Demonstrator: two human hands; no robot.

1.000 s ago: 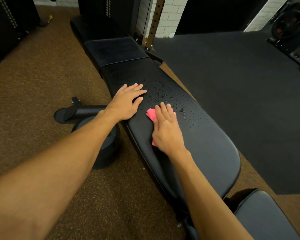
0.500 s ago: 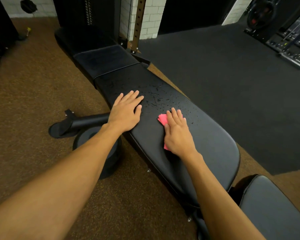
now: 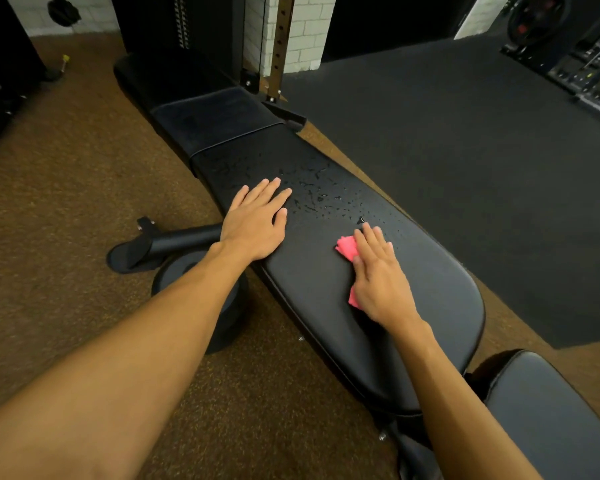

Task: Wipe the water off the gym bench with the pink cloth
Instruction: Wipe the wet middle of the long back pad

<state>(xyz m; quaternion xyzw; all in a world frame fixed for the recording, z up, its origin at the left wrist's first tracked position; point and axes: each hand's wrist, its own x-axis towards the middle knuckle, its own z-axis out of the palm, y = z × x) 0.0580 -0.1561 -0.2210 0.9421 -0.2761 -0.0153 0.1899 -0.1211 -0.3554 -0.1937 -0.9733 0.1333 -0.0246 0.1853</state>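
- Nearest to me, low on the right, a separate black seat pad point(image 3: 551, 427) sits just beside the rounded near end of the gym bench point(image 3: 437, 306).
- On the bench's near half, toward its right edge, my right hand point(image 3: 378, 271) lies flat, fingers straight and close together, pressing the pink cloth point(image 3: 347, 247) down onto the upholstery. The cloth is mostly hidden under my palm. A crumpled corner shows by my forefinger and a sliver shows below my thumb.
- Across the pad, at its left edge, my left hand point(image 3: 257, 223) rests palm down with the fingers straight and slightly spread, gripping nothing.
- Just past my fingertips, water droplets point(image 3: 312, 195) and thin streaks speckle the middle of the bench, from the cloth up toward the seam.
- Off the bench's left edge, on the brown floor point(image 3: 66, 202), a black tubular foot point(image 3: 174, 242) sticks out, with a round black disc point(image 3: 187, 275) under my left forearm.
- Beyond the seam lies a shorter, duller pad section point(image 3: 219, 116).
- Behind that, a perforated upright post point(image 3: 278, 43) stands against a white brick wall point(image 3: 305, 29).
- Along the bench's right side, a dark rubber mat point(image 3: 465, 150) runs back to racked equipment in the far right corner, too dim to make out.
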